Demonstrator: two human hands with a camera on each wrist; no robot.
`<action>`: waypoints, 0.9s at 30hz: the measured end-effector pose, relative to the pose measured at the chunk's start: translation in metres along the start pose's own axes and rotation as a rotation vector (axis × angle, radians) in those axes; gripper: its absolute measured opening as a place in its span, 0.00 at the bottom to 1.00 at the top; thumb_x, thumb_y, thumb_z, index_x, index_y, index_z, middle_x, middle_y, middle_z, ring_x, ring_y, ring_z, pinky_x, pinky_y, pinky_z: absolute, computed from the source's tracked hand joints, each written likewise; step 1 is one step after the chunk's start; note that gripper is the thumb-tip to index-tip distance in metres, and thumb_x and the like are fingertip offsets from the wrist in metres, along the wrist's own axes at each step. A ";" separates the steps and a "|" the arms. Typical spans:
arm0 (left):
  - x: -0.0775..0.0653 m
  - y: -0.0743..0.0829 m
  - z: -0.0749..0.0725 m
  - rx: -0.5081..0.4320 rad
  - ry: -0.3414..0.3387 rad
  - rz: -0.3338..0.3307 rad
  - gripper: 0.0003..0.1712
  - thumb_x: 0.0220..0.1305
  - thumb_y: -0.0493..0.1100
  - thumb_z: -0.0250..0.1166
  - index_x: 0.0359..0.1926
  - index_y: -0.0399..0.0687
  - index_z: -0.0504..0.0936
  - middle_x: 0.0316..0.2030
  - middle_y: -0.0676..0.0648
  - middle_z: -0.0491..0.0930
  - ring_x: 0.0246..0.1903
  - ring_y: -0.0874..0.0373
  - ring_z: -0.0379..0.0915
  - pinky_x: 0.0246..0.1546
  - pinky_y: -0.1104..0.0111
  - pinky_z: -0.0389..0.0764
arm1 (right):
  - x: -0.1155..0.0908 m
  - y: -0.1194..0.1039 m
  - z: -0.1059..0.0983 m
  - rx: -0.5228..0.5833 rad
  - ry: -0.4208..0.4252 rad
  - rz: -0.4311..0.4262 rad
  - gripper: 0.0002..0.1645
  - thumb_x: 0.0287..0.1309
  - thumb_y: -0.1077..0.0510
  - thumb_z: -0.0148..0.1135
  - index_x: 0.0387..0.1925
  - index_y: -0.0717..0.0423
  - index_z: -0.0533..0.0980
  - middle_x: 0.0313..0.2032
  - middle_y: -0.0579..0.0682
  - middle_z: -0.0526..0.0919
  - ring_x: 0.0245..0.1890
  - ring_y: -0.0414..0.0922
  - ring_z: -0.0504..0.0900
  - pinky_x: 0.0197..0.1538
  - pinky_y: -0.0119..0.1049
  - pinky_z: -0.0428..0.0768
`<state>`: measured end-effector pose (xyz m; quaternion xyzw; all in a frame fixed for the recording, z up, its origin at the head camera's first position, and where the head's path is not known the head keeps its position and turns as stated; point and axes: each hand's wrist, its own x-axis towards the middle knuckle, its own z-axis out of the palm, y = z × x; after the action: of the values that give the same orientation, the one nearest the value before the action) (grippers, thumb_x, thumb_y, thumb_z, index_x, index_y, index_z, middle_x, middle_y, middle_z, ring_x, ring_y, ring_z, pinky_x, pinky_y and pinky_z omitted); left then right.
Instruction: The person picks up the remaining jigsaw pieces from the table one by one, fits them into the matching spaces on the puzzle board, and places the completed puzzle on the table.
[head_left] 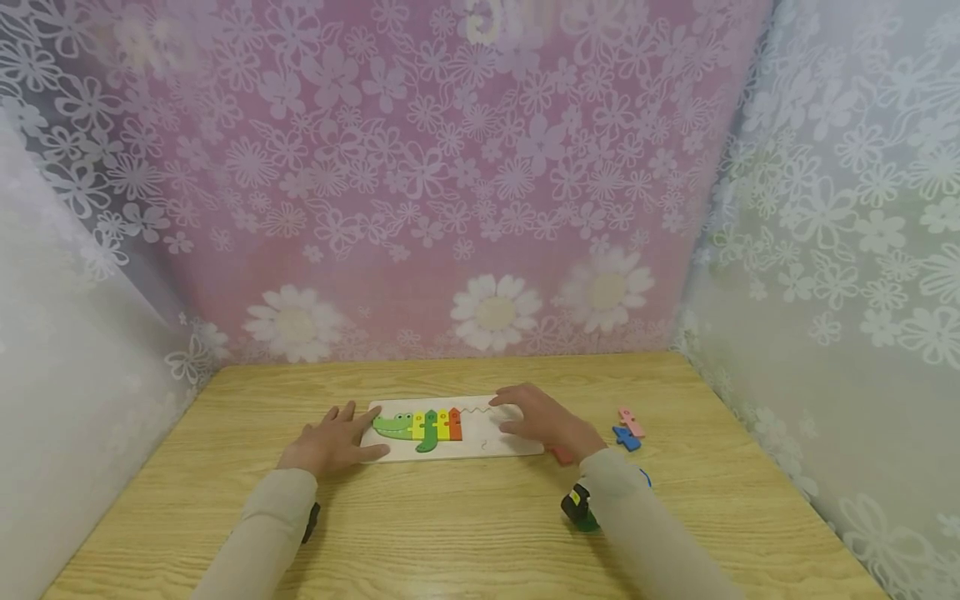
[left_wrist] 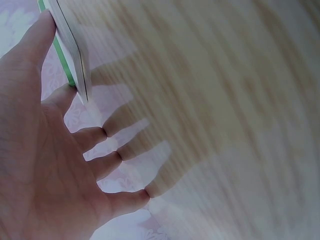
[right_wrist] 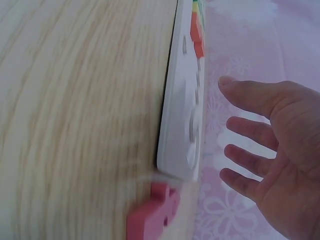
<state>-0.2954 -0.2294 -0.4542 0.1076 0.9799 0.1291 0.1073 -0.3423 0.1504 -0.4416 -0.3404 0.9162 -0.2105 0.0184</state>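
A pale wooden puzzle board (head_left: 465, 451) lies flat on the table. Its left part holds a green crocodile head (head_left: 393, 428), yellow pieces, a green piece with a leg (head_left: 430, 433) and an orange-red piece (head_left: 455, 424); the right part shows bare recess outlines. My left hand (head_left: 327, 444) rests at the board's left end, fingers spread, with thumb and index finger touching its edge. Over the right part hovers my right hand (head_left: 546, 421), fingers loosely bent and apart, holding nothing. A red piece (right_wrist: 150, 215) lies just off the board's right end, partly hidden by the right hand in the head view.
Right of the right hand lie a pink piece (head_left: 632, 422) and a blue piece (head_left: 626, 439). Something green (head_left: 587, 523) shows under the right wrist's black camera (head_left: 576, 503), mostly covered. Flowered curtains (head_left: 450, 208) enclose the wooden table (head_left: 420, 533) at the back and sides.
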 end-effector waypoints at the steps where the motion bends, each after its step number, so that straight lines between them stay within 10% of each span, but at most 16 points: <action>1: 0.000 0.000 0.000 0.000 0.000 0.000 0.53 0.65 0.79 0.55 0.83 0.61 0.54 0.80 0.28 0.48 0.77 0.22 0.42 0.64 0.18 0.47 | -0.003 0.002 -0.002 0.005 0.001 0.006 0.24 0.68 0.58 0.66 0.63 0.61 0.79 0.69 0.65 0.74 0.70 0.65 0.70 0.73 0.63 0.68; 27: -0.002 0.000 -0.001 0.019 0.009 0.006 0.53 0.66 0.78 0.54 0.83 0.60 0.55 0.79 0.27 0.49 0.77 0.21 0.43 0.64 0.19 0.49 | -0.061 0.054 -0.044 -0.089 0.040 0.045 0.26 0.66 0.58 0.68 0.63 0.64 0.78 0.67 0.70 0.74 0.68 0.71 0.70 0.70 0.70 0.66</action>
<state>-0.2942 -0.2302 -0.4525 0.1111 0.9812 0.1208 0.1014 -0.3366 0.2426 -0.4299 -0.3160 0.9322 -0.1761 -0.0103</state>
